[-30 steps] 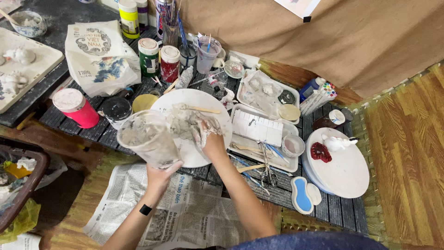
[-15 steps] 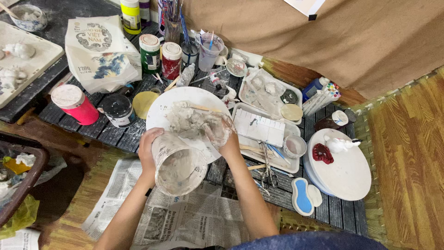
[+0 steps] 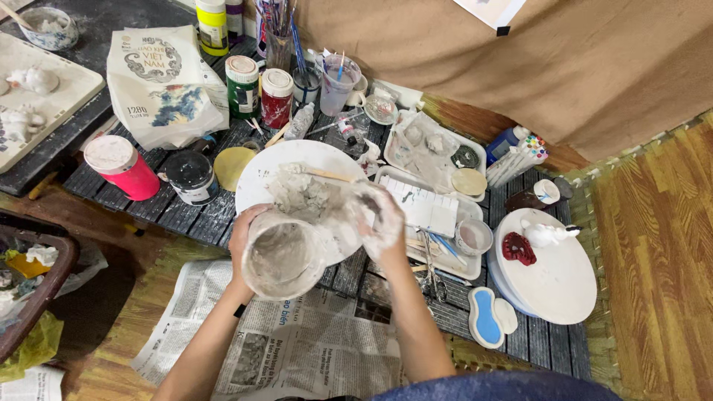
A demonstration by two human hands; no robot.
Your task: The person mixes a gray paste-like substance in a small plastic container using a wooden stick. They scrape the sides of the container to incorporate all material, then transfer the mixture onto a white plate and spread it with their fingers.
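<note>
Plaster-smeared clear plastic cup (image 3: 284, 256) tilted over the white plate (image 3: 256, 178) at the desk's (image 3: 186, 215) near edge.
Left hand (image 3: 243, 241) wraps its wall; right hand (image 3: 382, 223), plaster-coated, curls around wet plaster beside it. Light, thin-walled, probably slippery: grip mid-wall, gently.

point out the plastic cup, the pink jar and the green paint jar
plastic cup (image 3: 282, 256), head view, inside of its smeared wall
pink jar (image 3: 128, 172), head view, on its pink side
green paint jar (image 3: 243, 93), head view, on its green body
</note>
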